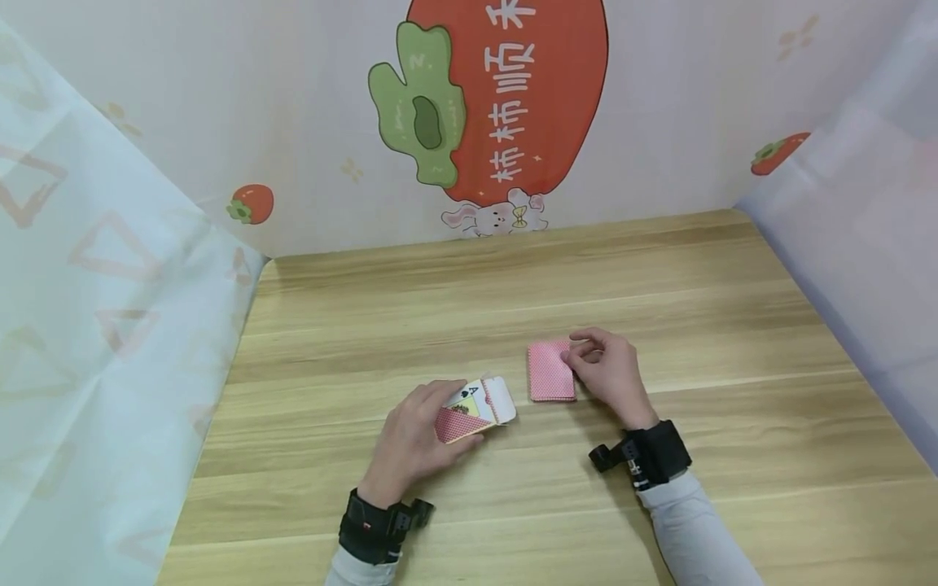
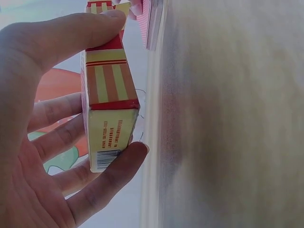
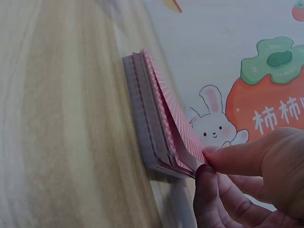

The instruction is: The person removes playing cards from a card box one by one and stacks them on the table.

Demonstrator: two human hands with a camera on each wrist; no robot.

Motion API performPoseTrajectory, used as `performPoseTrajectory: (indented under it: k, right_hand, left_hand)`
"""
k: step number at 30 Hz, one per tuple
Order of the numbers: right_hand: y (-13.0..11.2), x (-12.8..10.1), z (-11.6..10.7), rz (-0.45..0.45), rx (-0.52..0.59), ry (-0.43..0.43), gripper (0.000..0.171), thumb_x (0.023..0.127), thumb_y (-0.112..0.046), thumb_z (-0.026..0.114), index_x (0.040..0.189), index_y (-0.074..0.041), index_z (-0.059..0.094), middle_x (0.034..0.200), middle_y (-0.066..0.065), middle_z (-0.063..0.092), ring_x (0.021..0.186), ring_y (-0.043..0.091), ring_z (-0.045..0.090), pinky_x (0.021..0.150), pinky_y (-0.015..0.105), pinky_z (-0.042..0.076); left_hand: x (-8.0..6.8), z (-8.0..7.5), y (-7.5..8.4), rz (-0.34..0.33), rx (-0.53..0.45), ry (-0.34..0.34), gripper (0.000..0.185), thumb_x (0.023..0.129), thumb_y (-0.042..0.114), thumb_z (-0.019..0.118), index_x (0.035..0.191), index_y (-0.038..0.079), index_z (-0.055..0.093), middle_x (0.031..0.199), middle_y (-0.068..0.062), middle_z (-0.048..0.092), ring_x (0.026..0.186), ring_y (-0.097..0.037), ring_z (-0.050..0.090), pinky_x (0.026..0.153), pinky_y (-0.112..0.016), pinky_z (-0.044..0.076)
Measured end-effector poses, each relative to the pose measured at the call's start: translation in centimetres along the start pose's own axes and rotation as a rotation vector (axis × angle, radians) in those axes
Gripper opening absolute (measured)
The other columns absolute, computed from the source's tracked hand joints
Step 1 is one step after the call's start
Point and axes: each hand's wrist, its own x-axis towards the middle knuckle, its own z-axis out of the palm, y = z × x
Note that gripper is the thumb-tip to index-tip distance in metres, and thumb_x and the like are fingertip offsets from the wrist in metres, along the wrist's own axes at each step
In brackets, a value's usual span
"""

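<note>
My left hand (image 1: 412, 435) grips a playing card box (image 1: 463, 413), thumb along one side and fingers along the other. In the head view its flap end points right, with an ace of spades printed on the face. The left wrist view shows a barcode on the bottom end of the box (image 2: 113, 135). Right of it, a deck of red-patterned cards (image 1: 550, 370) lies face down on the table. At the deck's right edge, my right hand (image 1: 614, 376) pinches a corner of the top cards (image 3: 183, 124), bending them up from the stack. How many is unclear.
The wood-grain table (image 1: 469, 301) carries the box and the deck. A white cloth backdrop (image 1: 315, 106) with a large printed persimmon rises behind the table, and patterned cloth hangs at both sides.
</note>
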Motion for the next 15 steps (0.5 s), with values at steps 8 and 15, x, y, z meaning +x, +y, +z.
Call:
performPoseTrajectory:
  k: [8, 15]
  right_hand:
    - [-0.27, -0.20, 0.27, -0.049, -0.061, 0.034, 0.031, 0.093, -0.004, 0.079, 0.121, 0.007, 0.072, 0.093, 0.017, 0.078, 0.079, 0.028, 0.078, 0.067, 0.023, 0.058]
    - [-0.25, -0.35, 0.52, -0.063, -0.094, 0.061, 0.030, 0.092, -0.004, 0.082, 0.118, 0.007, 0.072, 0.091, 0.017, 0.078, 0.078, 0.029, 0.079, 0.071, 0.041, 0.064]
  left_hand:
    - [0.05, -0.07, 0.07, -0.001, -0.007, -0.008, 0.078, 0.072, 0.043, 0.100, 0.138, 0.017, 0.068, 0.128, -0.001, 0.074, 0.104, -0.015, 0.069, 0.081, -0.031, 0.059]
    - [0.08, -0.05, 0.06, 0.004, -0.011, -0.004, 0.077, 0.072, 0.043, 0.099, 0.137, 0.016, 0.068, 0.128, -0.001, 0.074, 0.104, -0.015, 0.069, 0.081, -0.032, 0.059]
